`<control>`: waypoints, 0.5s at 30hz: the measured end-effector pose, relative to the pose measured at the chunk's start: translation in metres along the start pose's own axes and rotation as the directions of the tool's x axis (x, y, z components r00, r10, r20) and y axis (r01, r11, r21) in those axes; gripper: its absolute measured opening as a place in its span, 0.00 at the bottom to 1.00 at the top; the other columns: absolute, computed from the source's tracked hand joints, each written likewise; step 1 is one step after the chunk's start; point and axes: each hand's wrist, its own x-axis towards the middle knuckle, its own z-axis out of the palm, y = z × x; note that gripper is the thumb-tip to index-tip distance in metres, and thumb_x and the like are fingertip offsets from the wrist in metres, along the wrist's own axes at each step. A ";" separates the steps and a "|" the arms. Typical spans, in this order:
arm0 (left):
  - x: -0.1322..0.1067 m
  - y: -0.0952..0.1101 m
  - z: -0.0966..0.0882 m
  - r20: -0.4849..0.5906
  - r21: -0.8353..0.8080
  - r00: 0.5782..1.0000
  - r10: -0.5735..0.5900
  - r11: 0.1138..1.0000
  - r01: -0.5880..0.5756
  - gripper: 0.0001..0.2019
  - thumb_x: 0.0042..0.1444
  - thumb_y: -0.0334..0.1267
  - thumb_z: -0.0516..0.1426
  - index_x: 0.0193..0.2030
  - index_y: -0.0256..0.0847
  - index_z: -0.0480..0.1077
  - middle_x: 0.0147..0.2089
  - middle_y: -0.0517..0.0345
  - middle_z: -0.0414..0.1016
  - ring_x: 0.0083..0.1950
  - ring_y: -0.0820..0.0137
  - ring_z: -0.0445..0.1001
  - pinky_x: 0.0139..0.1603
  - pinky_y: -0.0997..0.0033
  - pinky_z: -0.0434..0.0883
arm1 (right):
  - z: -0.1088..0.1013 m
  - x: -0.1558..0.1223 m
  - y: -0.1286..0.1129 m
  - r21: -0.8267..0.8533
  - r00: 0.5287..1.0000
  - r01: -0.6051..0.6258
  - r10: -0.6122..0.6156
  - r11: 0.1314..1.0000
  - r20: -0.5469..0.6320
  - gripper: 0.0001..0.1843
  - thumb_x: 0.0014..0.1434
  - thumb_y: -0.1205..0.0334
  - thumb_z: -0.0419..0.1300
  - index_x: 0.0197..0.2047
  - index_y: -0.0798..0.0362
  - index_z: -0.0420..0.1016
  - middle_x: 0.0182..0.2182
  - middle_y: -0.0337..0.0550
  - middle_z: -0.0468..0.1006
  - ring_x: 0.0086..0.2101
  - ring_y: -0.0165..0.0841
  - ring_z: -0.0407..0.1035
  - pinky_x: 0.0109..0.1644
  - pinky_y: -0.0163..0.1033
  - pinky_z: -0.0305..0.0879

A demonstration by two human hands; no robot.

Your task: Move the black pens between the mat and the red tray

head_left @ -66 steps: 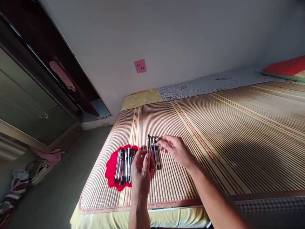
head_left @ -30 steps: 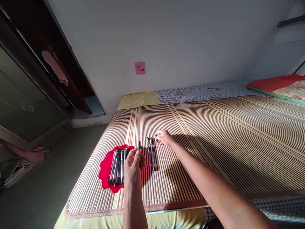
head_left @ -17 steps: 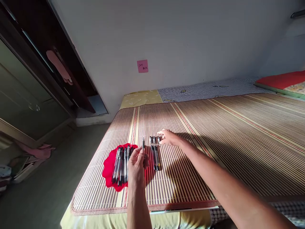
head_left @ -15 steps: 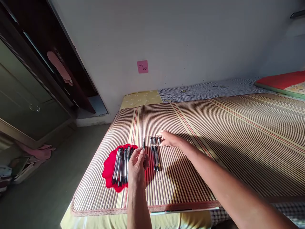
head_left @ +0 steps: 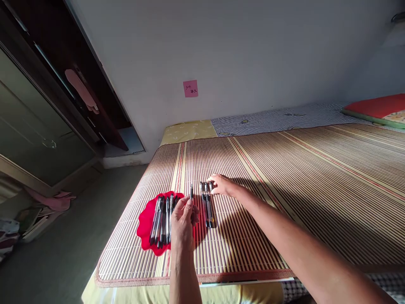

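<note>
Left hand [head_left: 183,214]: holds an uncapped pen [head_left: 191,192] in a narrow pinch of thumb and fingers, above the slatted mat [head_left: 126,259], with point turned to the far side.
Right hand [head_left: 221,185]: reaches in from the right, with fingertips bent at the right-most cap [head_left: 211,185]; cannot tell whether gripping or only touching.
Left-most cap [head_left: 201,185] and middle cap [head_left: 206,185]: lie on the slatted mat, just left of the right-most cap.
Pen pair [head_left: 209,213]: lies side by side, at the near side of these two caps.
Risk for caps: could perhaps roll out of line, being small, if brushed by the right fingers.
Risk for uncapped pen: could leave ink on mat or skin, because of the bare point; could also slip if held too loosely.
Red scalloped mat [head_left: 144,228]: serves as holder at left, carrying a loose bunch of pens [head_left: 162,219], partly hidden behind the left hand; cannot tell whether flat or rimmed.
</note>
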 end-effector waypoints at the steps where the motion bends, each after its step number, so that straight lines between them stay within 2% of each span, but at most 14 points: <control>1: 0.000 0.000 0.001 -0.006 -0.002 1.000 0.003 1.000 -0.003 0.26 0.47 0.54 0.72 0.43 0.37 0.74 0.23 0.65 0.71 0.20 0.80 0.63 0.22 0.81 0.55 | 0.001 0.001 0.001 0.002 1.000 0.001 -0.001 1.000 -0.001 0.27 0.47 0.70 0.72 0.53 0.58 0.80 0.47 0.49 0.79 0.40 0.38 0.74 0.38 0.36 0.63; 10: 0.003 -0.009 0.002 -0.007 -0.013 1.000 0.011 1.000 -0.011 0.26 0.45 0.55 0.73 0.40 0.37 0.74 0.22 0.64 0.72 0.18 0.80 0.62 0.20 0.81 0.54 | 0.005 0.002 0.009 0.079 0.999 0.016 -0.013 0.997 -0.041 0.32 0.44 0.70 0.75 0.55 0.55 0.80 0.47 0.48 0.81 0.40 0.38 0.74 0.43 0.40 0.68; 13: 0.004 -0.008 0.001 0.000 -0.010 1.000 0.014 1.000 -0.014 0.26 0.45 0.55 0.73 0.40 0.37 0.75 0.22 0.64 0.71 0.18 0.80 0.62 0.20 0.81 0.54 | 0.001 -0.006 0.009 0.124 0.997 -0.003 0.013 0.992 -0.076 0.32 0.51 0.70 0.72 0.61 0.56 0.77 0.48 0.51 0.81 0.41 0.40 0.76 0.45 0.43 0.71; 15: 0.004 -0.007 0.001 0.001 -0.009 1.000 0.015 1.000 -0.015 0.26 0.45 0.55 0.73 0.40 0.37 0.75 0.22 0.64 0.72 0.18 0.81 0.62 0.20 0.81 0.54 | -0.004 -0.019 0.002 0.231 0.989 -0.010 0.045 0.973 -0.143 0.29 0.56 0.70 0.69 0.62 0.56 0.76 0.51 0.55 0.81 0.41 0.39 0.77 0.45 0.46 0.73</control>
